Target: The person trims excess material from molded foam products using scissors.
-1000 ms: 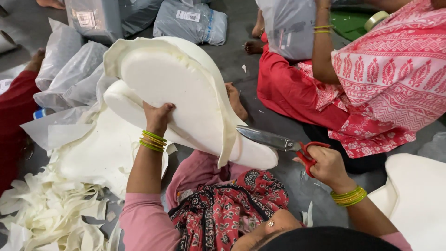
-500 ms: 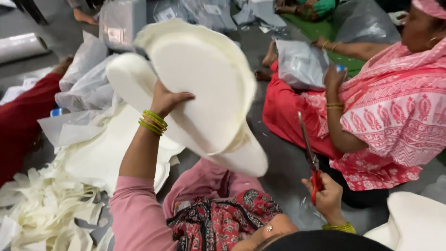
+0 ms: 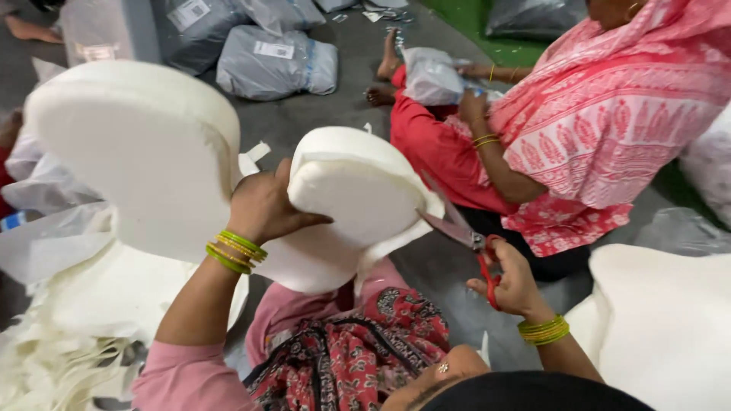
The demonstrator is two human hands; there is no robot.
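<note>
The left hand grips a thick white foam piece at its narrow middle, fingers curled over the edge and thumb pressed on the near face, holding it up above the lap. The foam has two rounded lobes: a large one out to the left and a smaller one bent towards the right. The right hand is closed through the red handles of a pair of scissors, whose metal blades point up and left, their tips touching the lower right edge of the smaller lobe; the blades look slightly parted, though the angle makes it hard to be sure. Both wrists carry green and yellow bangles. Below the foam lies a lap in a dark red patterned cloth. White foam trimmings are heaped on the floor at lower left, and another white foam slab rests at lower right. Across the floor sits another person in a pink printed garment, hands on a grey plastic bag. More grey plastic parcels lie at the top
</note>
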